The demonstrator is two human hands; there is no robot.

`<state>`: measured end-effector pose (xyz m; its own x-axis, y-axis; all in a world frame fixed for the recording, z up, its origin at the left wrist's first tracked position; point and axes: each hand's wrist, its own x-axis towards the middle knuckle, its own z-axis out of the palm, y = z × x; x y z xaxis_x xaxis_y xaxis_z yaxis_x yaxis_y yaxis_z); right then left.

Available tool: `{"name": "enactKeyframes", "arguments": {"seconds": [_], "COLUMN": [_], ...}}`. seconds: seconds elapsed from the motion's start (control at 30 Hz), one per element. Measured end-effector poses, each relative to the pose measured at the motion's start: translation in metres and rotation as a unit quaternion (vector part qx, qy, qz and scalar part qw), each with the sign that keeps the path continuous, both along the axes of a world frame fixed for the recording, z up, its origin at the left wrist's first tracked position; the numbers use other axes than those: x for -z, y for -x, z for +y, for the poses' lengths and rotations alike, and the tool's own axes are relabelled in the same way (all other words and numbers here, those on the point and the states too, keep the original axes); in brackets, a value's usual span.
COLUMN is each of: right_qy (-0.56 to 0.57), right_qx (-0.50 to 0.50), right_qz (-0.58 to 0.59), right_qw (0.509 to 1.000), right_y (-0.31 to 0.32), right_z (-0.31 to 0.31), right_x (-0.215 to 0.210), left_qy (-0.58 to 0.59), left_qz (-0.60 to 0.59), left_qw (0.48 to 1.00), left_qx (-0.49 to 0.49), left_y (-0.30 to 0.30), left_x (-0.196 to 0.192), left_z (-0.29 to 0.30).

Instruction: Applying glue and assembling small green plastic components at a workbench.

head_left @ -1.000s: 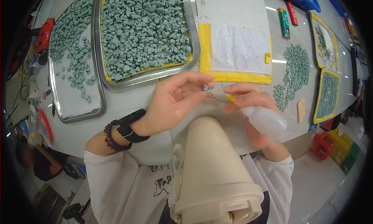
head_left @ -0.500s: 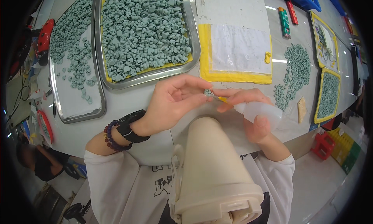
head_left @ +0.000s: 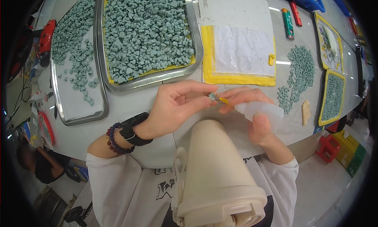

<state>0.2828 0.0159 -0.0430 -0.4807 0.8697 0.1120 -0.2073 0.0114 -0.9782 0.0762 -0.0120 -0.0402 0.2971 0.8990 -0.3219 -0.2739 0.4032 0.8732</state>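
Note:
Between the thumb and fingertips of my left hand point(head_left: 175, 105) is a small grey-green piece point(head_left: 212, 95), pinched so that part of it shows. My right hand point(head_left: 260, 126) is wrapped round a translucent white squeeze bottle point(head_left: 269, 110), lying nearly level. Its thin tip, with a yellow part point(head_left: 223, 100) near it, points left and reaches the piece or stops just short; I cannot tell which. Both hands are above the table, in front of a yellow-edged board point(head_left: 240, 79) covered with a clear sheet.
Metal trays of grey-green pieces, one full point(head_left: 138, 82) and one half covered point(head_left: 80, 110), lie at the left. A loose heap of smaller pieces point(head_left: 301, 65), a lighter point(head_left: 288, 24) and a yellow-edged tray point(head_left: 325, 118) are at the right. A large cream tumbler point(head_left: 214, 160) stands close below my hands.
The piece in my left fingers has shifted slightly right and down. The bottle in my right hand has moved a little left. Both grips stay the same.

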Motion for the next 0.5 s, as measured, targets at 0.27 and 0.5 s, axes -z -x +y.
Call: {"name": "enactKeyframes", "arguments": {"seconds": [0.27, 0.5], "right_qy": [-0.018, -0.007], "right_qx": [-0.013, -0.009], "right_qz": [-0.027, -0.003], "right_qw": [0.999, 1.000], "right_y": [-0.0021, -0.0004], "right_z": [0.0004, 0.0010], "right_x": [0.0000, 0.0018], "left_qy": [0.006, 0.015], "left_qz": [-0.009, -0.012], "left_qw": [1.000, 1.000], "left_qx": [-0.003, -0.001], "left_y": [-0.0003, 0.0000], "left_x": [0.0007, -0.0001], "left_z": [-0.0008, -0.0005]}}
